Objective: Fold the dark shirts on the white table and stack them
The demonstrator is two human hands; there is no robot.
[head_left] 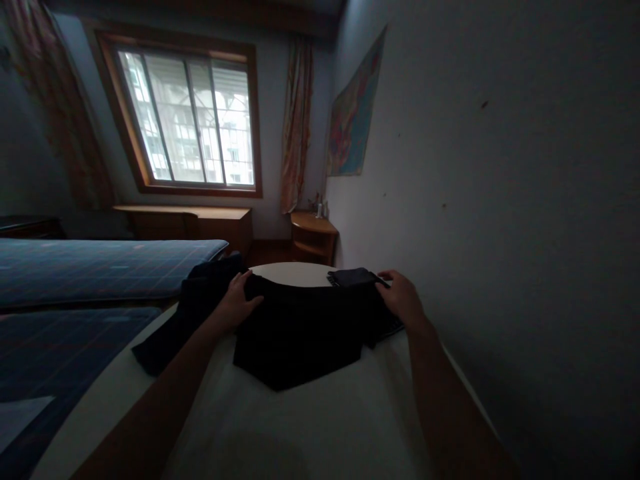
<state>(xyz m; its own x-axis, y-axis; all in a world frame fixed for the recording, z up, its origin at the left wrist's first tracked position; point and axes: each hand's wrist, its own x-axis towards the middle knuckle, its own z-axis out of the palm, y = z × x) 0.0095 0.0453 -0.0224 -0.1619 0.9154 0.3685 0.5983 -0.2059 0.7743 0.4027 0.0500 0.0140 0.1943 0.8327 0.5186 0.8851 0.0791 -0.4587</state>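
Observation:
A black garment [300, 333] is spread over a round, pale table [310, 427]; its exact kind is too dark to make out. My left hand [237, 301] grips its far left corner, with the thumb on the near side of the cloth. At the far right end, my right hand [403, 299] pinches the cloth's edge between thumb and fingers. Just beyond that edge, beside my right fingers, lies a small folded dark cloth [353, 277]. Dark blue clothing [193, 300] lies in a heap to the left, partly behind my left forearm.
Blue plaid mattresses [100, 270] are on the left. A bare wall [500, 200] runs close along the right, with a map [355, 113] on it. A wooden desk [210, 212] stands under the window [190, 120], and a corner shelf [315, 223] is at the back.

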